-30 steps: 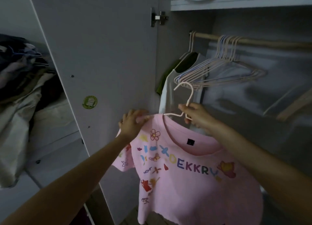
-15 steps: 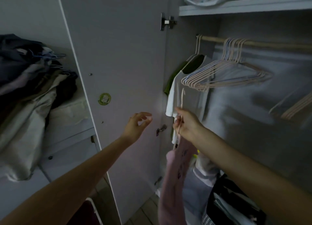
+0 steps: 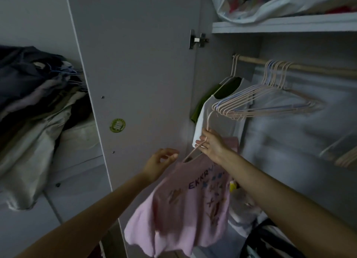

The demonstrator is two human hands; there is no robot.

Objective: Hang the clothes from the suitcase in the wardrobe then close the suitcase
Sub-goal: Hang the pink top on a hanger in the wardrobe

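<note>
A pink printed T-shirt (image 3: 185,205) hangs on a pale hanger (image 3: 208,120) in front of the open wardrobe. My right hand (image 3: 210,145) grips that hanger just below its hook, under the wooden rail (image 3: 309,68). My left hand (image 3: 160,163) hovers a little to the left of the shirt's collar, fingers loosely curled and holding nothing. A white shirt (image 3: 204,120) and a green garment (image 3: 201,105) hang at the rail's left end. The suitcase is out of view.
Several bare hangers (image 3: 270,99) crowd the rail. The wardrobe door (image 3: 135,83) stands open on the left. A plastic bag (image 3: 270,4) lies on the top shelf (image 3: 289,23). Piled clothes (image 3: 32,112) sit at far left, more items on the wardrobe floor (image 3: 270,238).
My left hand let go of the shirt's shoulder and now hovers free. The pink shirt swung round on its hanger, held by my right hand alone, and the hanger rose slightly towards the rail.
</note>
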